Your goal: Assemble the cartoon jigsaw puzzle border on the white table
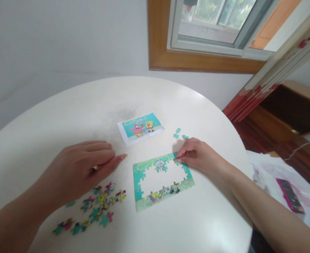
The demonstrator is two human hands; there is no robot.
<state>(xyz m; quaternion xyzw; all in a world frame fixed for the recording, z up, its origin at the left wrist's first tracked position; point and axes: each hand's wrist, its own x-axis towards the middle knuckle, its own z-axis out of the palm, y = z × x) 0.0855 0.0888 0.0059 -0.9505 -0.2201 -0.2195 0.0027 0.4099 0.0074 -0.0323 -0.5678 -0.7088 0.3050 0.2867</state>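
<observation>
A partly built jigsaw puzzle [162, 177] lies on the round white table [91, 105], its teal border joined and its middle bare. My right hand [197, 154] rests at the puzzle's upper right corner, fingertips pinched on a teal piece there. My left hand [83, 168] hovers over the table to the left of the puzzle, fingers stretched together and pointing right, nothing visible in it. Several loose coloured pieces [99, 207] lie scattered below my left hand. A few teal pieces [180, 134] sit just beyond my right hand.
A reference picture card [140, 128] with cartoon figures lies behind the puzzle. At the right, beyond the table's edge, a pink phone [289, 195] lies on white plastic. A window, a curtain and a wooden cabinet stand at the back right.
</observation>
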